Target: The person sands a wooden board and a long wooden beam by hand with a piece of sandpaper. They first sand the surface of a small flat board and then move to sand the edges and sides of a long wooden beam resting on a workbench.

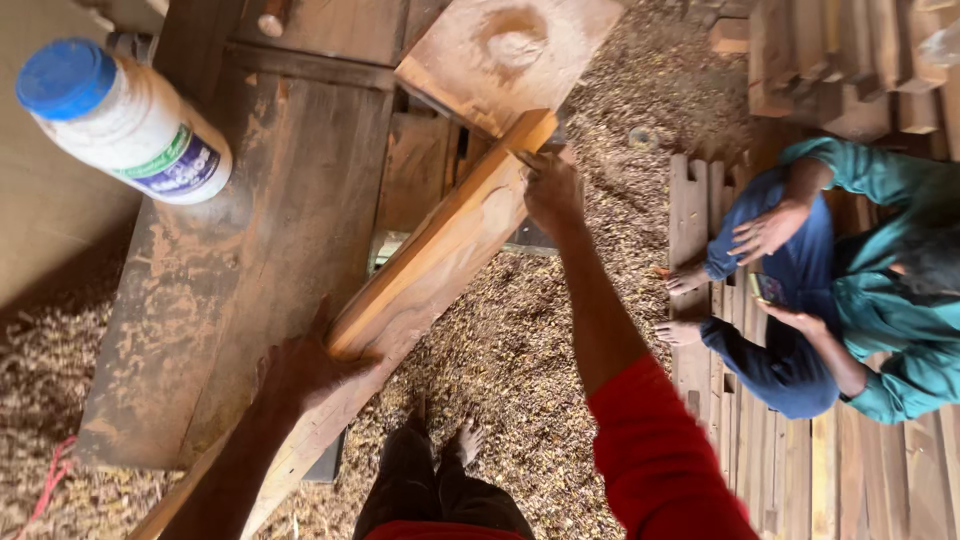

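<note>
While lying slantwise across the edge of a dusty wooden workbench, long wooden plank pressed at both ends by bare hands. Far end of plank up near a square offcut board, near end running down toward lower left corner of view. Left hand laid flat over near part of plank, fingers spread and bent down around its edge, gripping the wood. Right hand at far end of plank, fingers curled closed against the top corner; whether pinching something small or only the wood, cannot tell. Red sleeve on right arm. White plastic bottle with blue cap lying on its side at upper left of bench, well apart from plank. Below, bare feet and dark trousers on a floor thick with wood shavings. Off to the right, a seated person in teal shirt and blue trousers, resting on stacked timber slats, both of that person's hands near the knees, well clear of plank.
</note>
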